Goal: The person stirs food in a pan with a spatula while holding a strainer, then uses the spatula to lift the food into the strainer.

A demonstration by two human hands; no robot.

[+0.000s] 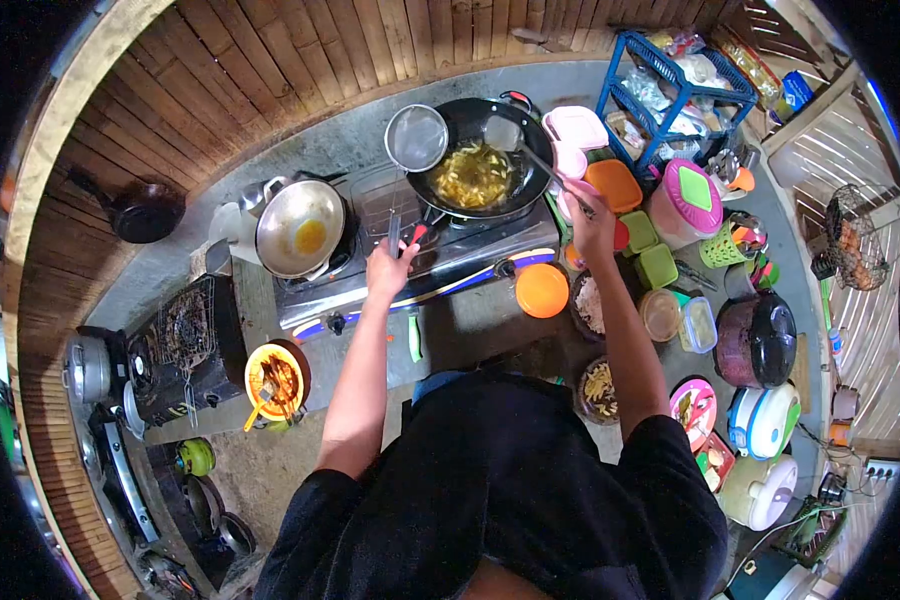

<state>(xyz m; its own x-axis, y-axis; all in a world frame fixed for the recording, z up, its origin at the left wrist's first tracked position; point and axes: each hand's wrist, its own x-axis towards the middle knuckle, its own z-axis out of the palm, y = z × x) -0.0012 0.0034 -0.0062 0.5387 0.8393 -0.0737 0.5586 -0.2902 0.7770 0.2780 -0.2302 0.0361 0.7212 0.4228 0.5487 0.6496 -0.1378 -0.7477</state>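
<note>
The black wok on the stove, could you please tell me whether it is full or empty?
Neither: the wok is partly filled. Yellowish liquid with pale pieces covers its bottom, while its dark upper sides show bare.

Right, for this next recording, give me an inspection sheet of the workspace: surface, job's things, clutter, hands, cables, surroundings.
Surface: grey counter, crowded around the two-burner stove.
Job's things: yellowish pieces in liquid in the black wok; mesh strainer at its left edge.
Clutter: orange lid near the stove; blue rack of packets beyond the wok's right.
Hands: left hand grips the strainer's handle; right hand holds a spatula, blade over the wok.
Cables: thin cable, lower right; power strip.
Surroundings: bamboo wall; wire basket hanging right.
</note>
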